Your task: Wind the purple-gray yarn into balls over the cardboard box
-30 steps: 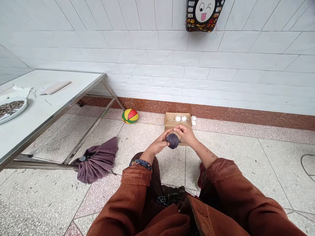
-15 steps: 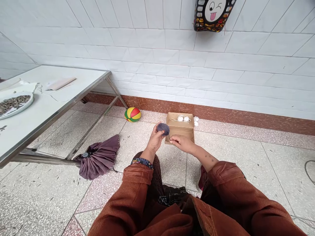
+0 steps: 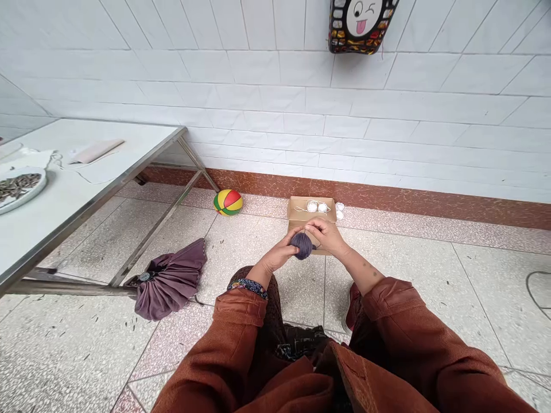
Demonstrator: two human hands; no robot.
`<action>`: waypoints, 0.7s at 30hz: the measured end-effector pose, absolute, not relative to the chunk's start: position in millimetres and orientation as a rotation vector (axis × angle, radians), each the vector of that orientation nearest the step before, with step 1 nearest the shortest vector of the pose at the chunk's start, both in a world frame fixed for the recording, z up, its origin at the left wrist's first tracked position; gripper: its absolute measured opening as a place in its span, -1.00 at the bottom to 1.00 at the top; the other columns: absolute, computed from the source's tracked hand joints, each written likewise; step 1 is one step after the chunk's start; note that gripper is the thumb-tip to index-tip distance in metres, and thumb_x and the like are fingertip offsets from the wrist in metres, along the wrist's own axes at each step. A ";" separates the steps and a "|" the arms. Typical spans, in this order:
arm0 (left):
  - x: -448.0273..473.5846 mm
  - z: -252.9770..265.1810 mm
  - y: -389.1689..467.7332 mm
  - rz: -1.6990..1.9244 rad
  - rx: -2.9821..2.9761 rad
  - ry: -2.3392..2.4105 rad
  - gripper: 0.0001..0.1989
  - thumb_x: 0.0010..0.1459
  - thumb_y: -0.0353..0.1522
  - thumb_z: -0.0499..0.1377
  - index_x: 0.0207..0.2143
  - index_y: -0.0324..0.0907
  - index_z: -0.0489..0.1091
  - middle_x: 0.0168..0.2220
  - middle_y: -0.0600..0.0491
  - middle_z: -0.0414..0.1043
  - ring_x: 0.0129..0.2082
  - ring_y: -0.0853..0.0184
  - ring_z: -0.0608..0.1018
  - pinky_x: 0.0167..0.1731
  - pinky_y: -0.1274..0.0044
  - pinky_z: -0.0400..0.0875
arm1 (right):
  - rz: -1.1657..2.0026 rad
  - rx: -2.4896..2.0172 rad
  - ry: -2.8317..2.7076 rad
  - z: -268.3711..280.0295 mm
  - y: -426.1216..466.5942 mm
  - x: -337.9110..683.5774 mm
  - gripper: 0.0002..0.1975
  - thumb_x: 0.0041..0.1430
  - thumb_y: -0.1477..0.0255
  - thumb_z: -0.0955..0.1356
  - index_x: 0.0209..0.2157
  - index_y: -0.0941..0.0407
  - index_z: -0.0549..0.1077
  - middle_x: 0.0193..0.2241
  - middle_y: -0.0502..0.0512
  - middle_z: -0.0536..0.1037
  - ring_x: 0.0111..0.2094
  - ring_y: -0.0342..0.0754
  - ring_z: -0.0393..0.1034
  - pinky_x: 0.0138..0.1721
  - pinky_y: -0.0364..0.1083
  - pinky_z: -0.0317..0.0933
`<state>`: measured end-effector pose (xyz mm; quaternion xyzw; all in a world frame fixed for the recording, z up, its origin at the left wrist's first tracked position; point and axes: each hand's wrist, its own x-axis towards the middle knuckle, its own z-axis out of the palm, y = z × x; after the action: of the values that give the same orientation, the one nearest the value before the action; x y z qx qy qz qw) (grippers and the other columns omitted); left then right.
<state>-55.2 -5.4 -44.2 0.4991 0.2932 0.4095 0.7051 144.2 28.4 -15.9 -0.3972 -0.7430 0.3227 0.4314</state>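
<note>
A ball of dark purple-grey yarn point(image 3: 302, 246) sits in my left hand point(image 3: 279, 253), whose fingers and thumb close round its left side. Just above and to the right of the ball, my right hand point(image 3: 326, 234) pinches a strand of the same yarn between thumb and finger. The strand runs down to the ball. Behind both hands an open cardboard box point(image 3: 295, 215) rests on the floor, its front part mostly covered by the hands. Two small white yarn balls point(image 3: 317, 206) with loose ends show at the box's back.
More white balls point(image 3: 340, 210) lie right of the box. A striped ball point(image 3: 228, 202) is near the leg of a white table point(image 3: 142, 137) bearing a plate point(image 3: 26, 189) of dry pieces. A folded purple umbrella point(image 3: 172, 279) lies below. A black basket point(image 3: 360, 26) hangs on the wall.
The yarn ball has turned and come down and to the right in my left hand. My right hand has risen from beside the ball to above it, holding the strand.
</note>
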 end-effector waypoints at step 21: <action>-56.8 -34.2 0.9 1.204 0.717 0.695 -0.56 0.06 -0.25 0.34 -0.01 -0.17 0.44 -0.03 -0.07 0.52 -0.02 0.21 0.52 0.05 0.37 0.34 | 1.086 -1.290 -2.005 -42.6 17.2 127.2 -0.78 0.36 0.40 0.25 -0.34 0.11 0.48 -0.44 0.02 0.52 -0.37 -0.06 0.40 -0.31 -0.14 0.17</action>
<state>-56.8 0.9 -34.2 0.3232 0.3132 0.5423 0.7095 127.2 17.2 -42.6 -0.4756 -0.7394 0.4006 0.2581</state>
